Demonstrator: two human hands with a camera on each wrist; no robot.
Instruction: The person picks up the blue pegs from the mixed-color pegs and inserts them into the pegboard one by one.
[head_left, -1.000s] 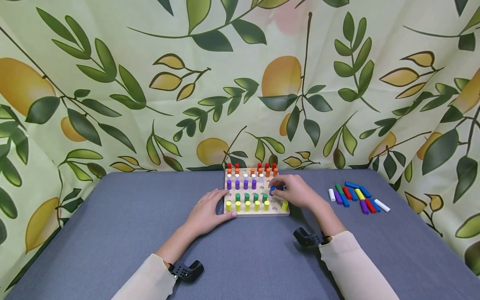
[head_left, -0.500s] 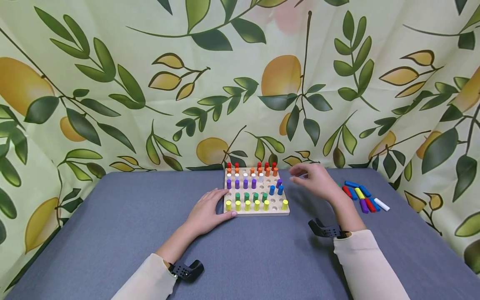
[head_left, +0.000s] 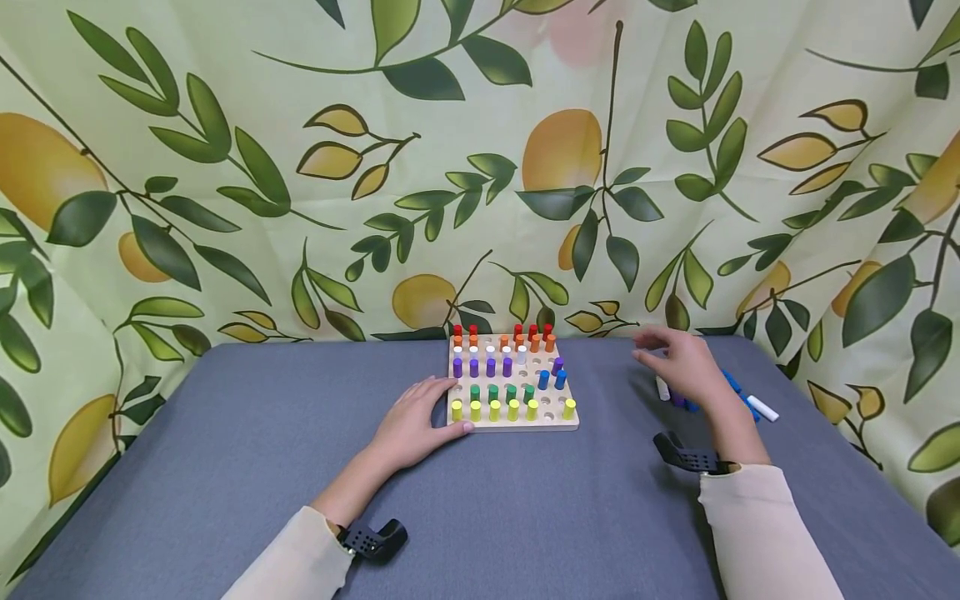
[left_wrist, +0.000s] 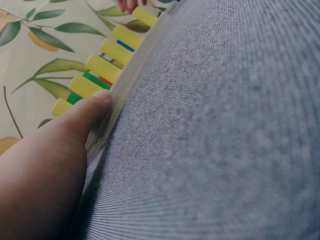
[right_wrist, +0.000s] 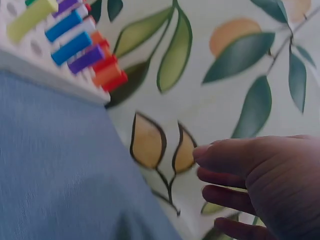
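A light wooden pegboard [head_left: 517,429] carries rows of coloured pegs: red at the back, then orange, white, purple, blue, green and yellow in front. My left hand [head_left: 411,423] rests against its left side, with the thumb [left_wrist: 97,100] along the front edge. Two blue pegs [head_left: 543,380] stand side by side near the right side of the board, close to a purple peg [head_left: 557,366]. Right of the board, my right hand [head_left: 681,367] hovers over a group of loose pegs, its fingers loosely bent and nothing between them. It hides most of that group.
Around the right hand show a loose white peg [head_left: 762,408], another white peg [head_left: 663,389] and a blue peg [head_left: 731,381] on the grey-blue tablecloth [head_left: 247,467]. A leaf-and-fruit patterned curtain [head_left: 465,225] hangs behind the table. Both wrists wear black camera bands.
My right hand has let go of a blue peg at the board and moved right to the loose pegs. Two blue pegs now show standing in the board. The left hand has stayed put.
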